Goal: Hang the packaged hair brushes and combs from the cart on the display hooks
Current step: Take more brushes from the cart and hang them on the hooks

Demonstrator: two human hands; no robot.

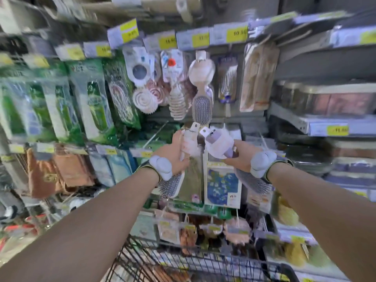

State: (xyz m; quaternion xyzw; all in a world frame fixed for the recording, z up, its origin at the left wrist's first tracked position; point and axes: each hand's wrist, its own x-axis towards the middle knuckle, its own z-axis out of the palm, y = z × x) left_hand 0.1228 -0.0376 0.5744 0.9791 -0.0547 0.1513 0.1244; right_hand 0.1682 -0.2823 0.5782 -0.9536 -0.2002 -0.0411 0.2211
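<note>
My left hand [175,153] grips a packaged pink hair brush [188,139] by its handle, hang tab up and bristle head down below my wrist. My right hand [242,153] grips a packaged lilac hair brush [218,142] the same way, its tab tilted left. Both tabs sit side by side, just under a pink brush [201,78] that hangs on a display hook with more brushes behind it. The black wire cart [183,263] is at the bottom, below my forearms. The whole view is blurred.
Green packaged combs [91,98] hang at the left, round scalp brushes [145,98] beside them, and beige packs [258,78] at the right. Yellow price tags [237,34] line the rails. Shelves with boxes [325,102] fill the right side. More hanging goods lie below my hands.
</note>
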